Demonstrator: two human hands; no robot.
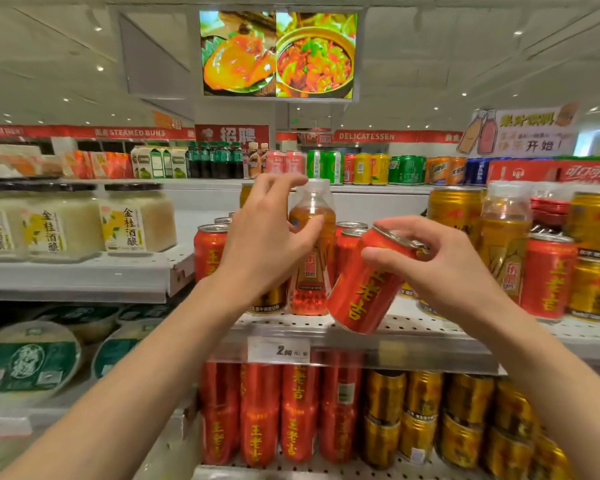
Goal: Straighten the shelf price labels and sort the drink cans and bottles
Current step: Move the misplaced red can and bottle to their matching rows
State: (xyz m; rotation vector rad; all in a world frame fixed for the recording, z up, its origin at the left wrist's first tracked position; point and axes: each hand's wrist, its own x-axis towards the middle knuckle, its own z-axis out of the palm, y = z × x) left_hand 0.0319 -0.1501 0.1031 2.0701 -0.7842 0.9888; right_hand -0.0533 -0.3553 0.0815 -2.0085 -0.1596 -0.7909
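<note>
My left hand (267,237) curls round the upper part of a clear bottle of amber drink (310,265) standing on the middle shelf (413,327); the thumb lies across its shoulder and the fingers reach its white cap. My right hand (444,268) grips a red can with yellow characters (364,292) by its top, tilted to the right, just above the shelf's front edge. More red cans (209,251) stand left of and behind the bottle. A white price label reading 2.80 (278,349) sits in the shelf rail below the bottle.
Gold cans (454,209), another amber bottle (504,244) and a red can (548,275) stand to the right. Tall red cans (260,414) and gold cans (423,420) fill the shelf below. Jars of rice wine (136,220) sit on the left shelf, with assorted cans along the top shelf (378,168).
</note>
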